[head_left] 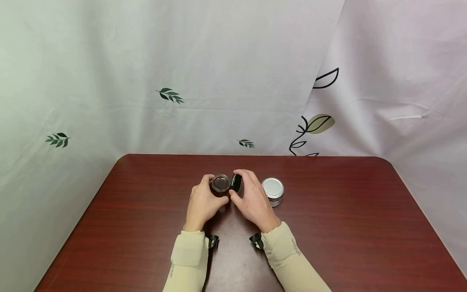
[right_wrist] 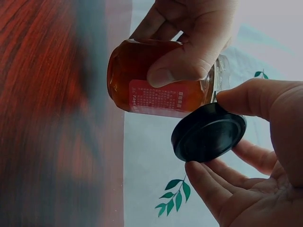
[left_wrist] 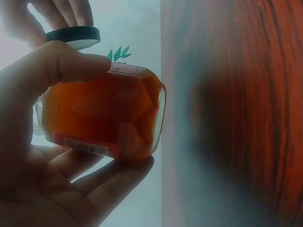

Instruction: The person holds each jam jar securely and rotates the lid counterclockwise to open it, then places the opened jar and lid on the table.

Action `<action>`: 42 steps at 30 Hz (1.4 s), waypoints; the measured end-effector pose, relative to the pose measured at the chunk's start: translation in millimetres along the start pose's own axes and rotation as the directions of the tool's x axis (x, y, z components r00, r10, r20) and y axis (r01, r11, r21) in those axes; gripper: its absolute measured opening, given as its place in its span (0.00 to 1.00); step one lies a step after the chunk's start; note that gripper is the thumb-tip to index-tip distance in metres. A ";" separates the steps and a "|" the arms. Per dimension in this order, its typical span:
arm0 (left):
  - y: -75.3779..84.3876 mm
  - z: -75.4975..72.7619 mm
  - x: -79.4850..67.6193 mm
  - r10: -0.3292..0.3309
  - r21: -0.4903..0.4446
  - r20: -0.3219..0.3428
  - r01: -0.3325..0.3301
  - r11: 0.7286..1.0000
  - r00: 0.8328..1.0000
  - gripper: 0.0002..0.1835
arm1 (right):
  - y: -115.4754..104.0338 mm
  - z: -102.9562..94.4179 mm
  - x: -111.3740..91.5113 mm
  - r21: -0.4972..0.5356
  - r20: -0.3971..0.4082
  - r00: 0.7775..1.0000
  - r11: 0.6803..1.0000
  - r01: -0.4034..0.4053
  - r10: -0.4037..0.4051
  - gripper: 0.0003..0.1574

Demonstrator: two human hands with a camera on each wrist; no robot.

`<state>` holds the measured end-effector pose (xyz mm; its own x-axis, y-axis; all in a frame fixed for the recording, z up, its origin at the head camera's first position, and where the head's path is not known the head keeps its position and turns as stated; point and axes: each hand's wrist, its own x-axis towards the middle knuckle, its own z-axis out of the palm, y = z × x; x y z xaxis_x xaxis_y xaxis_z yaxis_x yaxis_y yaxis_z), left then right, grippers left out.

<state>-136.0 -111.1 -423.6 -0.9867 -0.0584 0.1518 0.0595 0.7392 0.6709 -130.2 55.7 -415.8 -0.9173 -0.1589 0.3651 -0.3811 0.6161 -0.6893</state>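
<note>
A glass jar (head_left: 221, 183) of amber-brown contents, with its mouth uncovered, is held by my left hand (head_left: 205, 201). In the left wrist view the thumb lies on one side of the jar (left_wrist: 104, 111) and the fingers on the other. A label with small print (right_wrist: 158, 96) shows on the jar in the right wrist view. My right hand (head_left: 253, 199) pinches a black lid (right_wrist: 209, 132) by its rim, between thumb and fingertips. The lid is off the jar's mouth, tilted close beside it.
To the right of my right hand, a second container (head_left: 273, 189) with a pale silvery top stands on the reddish-brown wooden table (head_left: 339, 227). A white curtain (head_left: 219, 61) with leaf prints hangs behind the table's far edge.
</note>
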 end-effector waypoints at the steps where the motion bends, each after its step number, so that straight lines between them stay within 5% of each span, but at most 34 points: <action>1: -0.3 0.2 0.2 0.001 -0.001 -0.001 -0.001 1.000 1.000 0.36 | 0.2 0.1 0.1 0.001 0.000 1.000 1.000 -0.001 0.001 0.33; 42: -5.7 1.2 1.0 -0.025 -0.026 0.021 0.025 0.999 0.999 0.36 | 5.1 1.8 -0.3 0.030 0.059 0.997 0.998 -0.047 0.045 0.34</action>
<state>-137.5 -114.6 -428.1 -0.9908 -0.0627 0.1202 0.0385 0.7197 0.6932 -132.1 57.5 -420.6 -0.9387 -0.1765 0.2961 -0.3411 0.5991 -0.7243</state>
